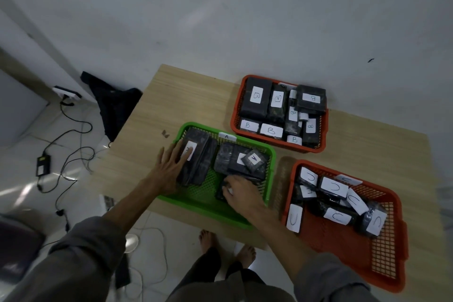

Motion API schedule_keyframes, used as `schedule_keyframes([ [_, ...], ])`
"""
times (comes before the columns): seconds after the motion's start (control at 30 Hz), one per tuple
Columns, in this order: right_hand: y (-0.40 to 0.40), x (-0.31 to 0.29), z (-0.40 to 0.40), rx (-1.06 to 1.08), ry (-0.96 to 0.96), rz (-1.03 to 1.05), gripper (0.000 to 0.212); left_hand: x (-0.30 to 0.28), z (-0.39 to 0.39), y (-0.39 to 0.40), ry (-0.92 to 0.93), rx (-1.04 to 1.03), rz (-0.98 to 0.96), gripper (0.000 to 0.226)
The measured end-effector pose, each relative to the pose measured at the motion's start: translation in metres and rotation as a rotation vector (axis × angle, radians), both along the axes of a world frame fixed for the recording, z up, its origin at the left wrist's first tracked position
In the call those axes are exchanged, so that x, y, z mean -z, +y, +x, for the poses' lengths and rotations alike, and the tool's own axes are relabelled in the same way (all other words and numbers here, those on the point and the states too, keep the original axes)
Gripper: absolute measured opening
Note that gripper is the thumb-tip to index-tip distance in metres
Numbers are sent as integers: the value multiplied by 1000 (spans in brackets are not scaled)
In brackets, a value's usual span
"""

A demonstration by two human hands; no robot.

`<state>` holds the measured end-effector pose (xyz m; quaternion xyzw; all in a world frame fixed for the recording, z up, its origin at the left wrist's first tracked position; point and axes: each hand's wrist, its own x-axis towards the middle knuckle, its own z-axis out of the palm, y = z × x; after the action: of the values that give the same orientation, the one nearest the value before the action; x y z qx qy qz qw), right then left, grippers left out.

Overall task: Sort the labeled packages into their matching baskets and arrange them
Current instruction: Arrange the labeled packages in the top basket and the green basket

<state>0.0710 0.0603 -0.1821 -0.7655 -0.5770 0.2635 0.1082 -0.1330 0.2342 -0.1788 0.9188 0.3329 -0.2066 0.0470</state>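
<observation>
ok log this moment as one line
stage: arranging A packages | left hand: flat on package in green basket | right hand: gripping package there | B, C baskets: filled

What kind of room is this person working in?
Probably a plain room in a home or small office: a wooden table against a bare white wall, cables trailing over the tiled floor, and the person stands barefoot.

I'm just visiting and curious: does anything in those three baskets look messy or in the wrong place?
No wrong letters that I can read. The C basket looks untidy: its packages lie tilted and overlapping at the far end. In the B basket, one package rests askew on top of others.
</observation>
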Motion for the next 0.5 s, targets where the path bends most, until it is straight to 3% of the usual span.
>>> schedule_keyframes([
  [0.1,32,2,-30,267,392,-256,40,-3,-10,3,-19,-77,-66,123],
  [0.2,55,11,-52,455,612,-394,50,-1,-14,2,-133,-125,-141,118],
  [0.3,70,19,-63,556,620,-336,40,2,-12,1,-191,-130,-146,117],
  [0.5,78,18,-67,515,463,-287,31,8,-15,1,-193,-114,-114,118],
])
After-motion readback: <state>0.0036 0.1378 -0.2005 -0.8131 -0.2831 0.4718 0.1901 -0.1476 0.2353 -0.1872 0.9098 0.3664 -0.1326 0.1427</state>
